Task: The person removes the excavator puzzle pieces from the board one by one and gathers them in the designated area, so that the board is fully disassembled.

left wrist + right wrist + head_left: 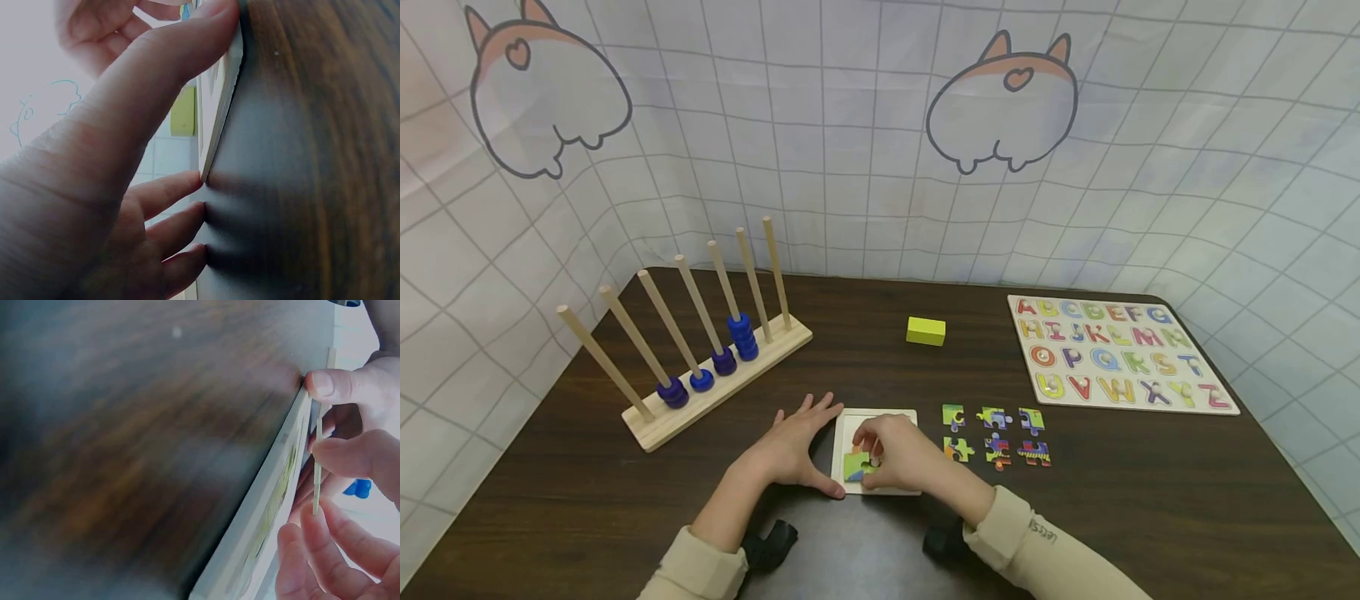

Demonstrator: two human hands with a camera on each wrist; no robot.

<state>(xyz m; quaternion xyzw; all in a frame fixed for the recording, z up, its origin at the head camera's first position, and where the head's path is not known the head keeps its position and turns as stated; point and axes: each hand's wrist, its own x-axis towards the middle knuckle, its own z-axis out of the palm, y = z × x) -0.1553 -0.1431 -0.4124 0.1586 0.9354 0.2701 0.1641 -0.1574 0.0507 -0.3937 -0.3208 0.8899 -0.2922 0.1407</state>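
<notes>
A small square puzzle tray (880,490) with a pale rim lies on the dark table in front of the person. My right hand (898,454) is over it and pinches a green and blue jigsaw piece (855,468) between thumb and fingertips. The right wrist view shows that piece (318,450) edge-on, raised above the tray; something yellow-green shows inside the frame. My left hand (790,450) spreads along the tray's left side, thumb at the near left corner and index fingertip at the far corner. Its other fingertips (199,253) rest on the table.
Several loose jigsaw pieces (997,418) lie in two rows right of the tray. Behind stands a yellow block (926,331). An alphabet board (1138,398) lies at the back right. At left, a wooden peg rack (655,435) carries blue rings (742,337). Patterned cloth hangs behind the table.
</notes>
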